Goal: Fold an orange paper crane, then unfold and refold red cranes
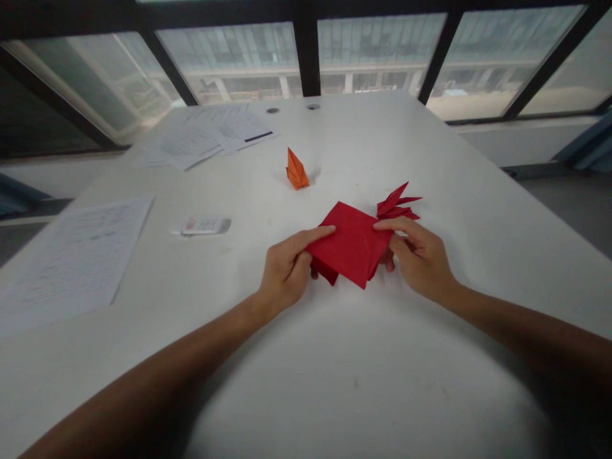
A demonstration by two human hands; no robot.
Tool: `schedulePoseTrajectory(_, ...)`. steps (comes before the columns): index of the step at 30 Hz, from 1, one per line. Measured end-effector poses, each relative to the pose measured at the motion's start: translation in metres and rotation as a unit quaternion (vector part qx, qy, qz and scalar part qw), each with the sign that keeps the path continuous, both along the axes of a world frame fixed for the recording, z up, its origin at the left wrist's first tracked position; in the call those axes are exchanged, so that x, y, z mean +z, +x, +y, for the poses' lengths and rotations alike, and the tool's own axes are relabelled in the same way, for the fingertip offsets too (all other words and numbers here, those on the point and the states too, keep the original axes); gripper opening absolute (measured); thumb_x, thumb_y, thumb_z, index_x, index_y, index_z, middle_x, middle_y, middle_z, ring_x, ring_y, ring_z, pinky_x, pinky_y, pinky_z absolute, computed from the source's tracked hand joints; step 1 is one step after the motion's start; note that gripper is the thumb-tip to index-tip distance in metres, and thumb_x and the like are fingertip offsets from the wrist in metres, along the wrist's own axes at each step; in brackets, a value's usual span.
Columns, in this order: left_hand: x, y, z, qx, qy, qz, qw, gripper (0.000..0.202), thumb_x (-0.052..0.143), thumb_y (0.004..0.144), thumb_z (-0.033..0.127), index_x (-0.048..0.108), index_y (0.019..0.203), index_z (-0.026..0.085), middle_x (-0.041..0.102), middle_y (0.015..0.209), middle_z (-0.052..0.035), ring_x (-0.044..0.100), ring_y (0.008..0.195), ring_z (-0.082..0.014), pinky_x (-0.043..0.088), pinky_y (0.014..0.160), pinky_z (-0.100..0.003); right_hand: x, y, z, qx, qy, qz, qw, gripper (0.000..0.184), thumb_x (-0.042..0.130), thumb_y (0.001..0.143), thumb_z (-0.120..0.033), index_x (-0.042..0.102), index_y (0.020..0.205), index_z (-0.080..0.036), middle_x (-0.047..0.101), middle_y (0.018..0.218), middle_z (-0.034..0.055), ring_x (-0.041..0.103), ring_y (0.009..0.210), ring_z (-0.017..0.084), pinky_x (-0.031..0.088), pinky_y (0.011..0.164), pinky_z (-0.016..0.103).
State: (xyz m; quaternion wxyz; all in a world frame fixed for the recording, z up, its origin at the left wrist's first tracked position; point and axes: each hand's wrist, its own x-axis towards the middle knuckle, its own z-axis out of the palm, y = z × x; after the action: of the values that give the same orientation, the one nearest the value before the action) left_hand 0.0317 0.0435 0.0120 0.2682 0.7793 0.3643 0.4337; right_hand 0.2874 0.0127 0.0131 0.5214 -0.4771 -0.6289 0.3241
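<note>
A partly folded sheet of red paper (351,242) is held above the white table between my two hands. My left hand (289,264) pinches its left corner, thumb on top and the other fingers underneath, mostly hidden. On the opposite corner, my right hand (421,255) has a finger laid over the top and others curled below the edge. Lower layers of the paper hang open beneath the top flap. Just behind my right hand lies a red origami piece with pointed ends (398,204). An orange origami piece (297,171) stands farther back.
On the white table (363,376), a small white packet or tube (205,226) lies to the left. A printed sheet (81,255) is at the far left, and several overlapping papers (201,137) lie at the back. Windows (382,54) line the table's far side.
</note>
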Motion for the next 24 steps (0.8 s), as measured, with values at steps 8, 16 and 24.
schedulePoseTrajectory(8, 0.003, 0.005, -0.002, -0.008, -0.052, -0.066, 0.996, 0.022, 0.055, 0.099, 0.035, 0.072, 0.104, 0.021, 0.072, 0.1, -0.0065, 0.067, 0.09, -0.0194, 0.054, 0.077, -0.031, 0.012, -0.002, -0.006, -0.013, 0.066, -0.044, 0.997, 0.011, 0.06, 0.094, -0.024, 0.07, 0.088, -0.025, 0.069, 0.088, 0.0039, 0.066, 0.085, 0.021, 0.055, 0.08, 0.037)
schedulePoseTrajectory(16, -0.002, 0.015, -0.012, -0.012, -0.138, -0.023, 0.99, 0.036, 0.06, 0.098, 0.031, 0.049, 0.131, 0.023, 0.068, 0.077, 0.0028, 0.059, 0.061, -0.0116, 0.045, 0.056, -0.021, -0.001, -0.011, -0.002, 0.022, -0.122, 0.084, 0.989, 0.025, 0.075, 0.088, -0.038, 0.06, 0.103, -0.024, 0.069, 0.091, 0.0009, 0.065, 0.079, 0.016, 0.051, 0.07, 0.028)
schedulePoseTrajectory(24, 0.004, 0.016, -0.009, 0.041, -0.109, 0.036, 0.993, 0.025, 0.051, 0.103, 0.037, 0.066, 0.094, 0.019, 0.065, 0.076, 0.0009, 0.059, 0.068, -0.0128, 0.045, 0.062, -0.023, 0.005, -0.012, -0.006, 0.028, -0.138, 0.076, 0.987, 0.016, 0.074, 0.089, -0.036, 0.067, 0.092, -0.021, 0.069, 0.078, -0.0005, 0.06, 0.068, 0.014, 0.044, 0.061, 0.027)
